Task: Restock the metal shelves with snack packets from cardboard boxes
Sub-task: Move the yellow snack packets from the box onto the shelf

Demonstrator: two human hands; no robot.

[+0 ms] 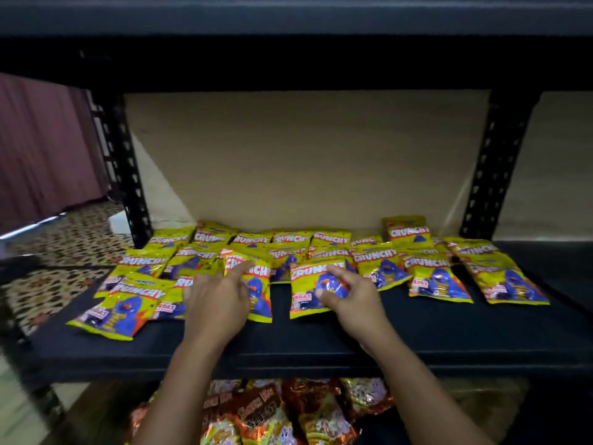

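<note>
Head view: my left hand [218,300] rests with fingers spread on one yellow Crunchy packet [256,284], my right hand [348,292] pinches another Crunchy packet [306,295]. Both lie flat on the dark shelf [417,329], long axes front-to-back, logos toward the rear.

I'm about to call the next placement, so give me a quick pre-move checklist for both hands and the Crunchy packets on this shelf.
1. Right hand has a packet: ok, fingers curl round a yellow Crunchy packet.
2. Left hand free: not ok, its fingers rest on another Crunchy packet.
3. Bare space on the dark shelf: ok, the front strip is uncovered.
4. Front-left packet secure: not ok, it lies close to the shelf's front edge.
5. Cardboard box within reach: cannot tell, none in view.
6. Lower-shelf orange packets undisturbed: ok.
</note>
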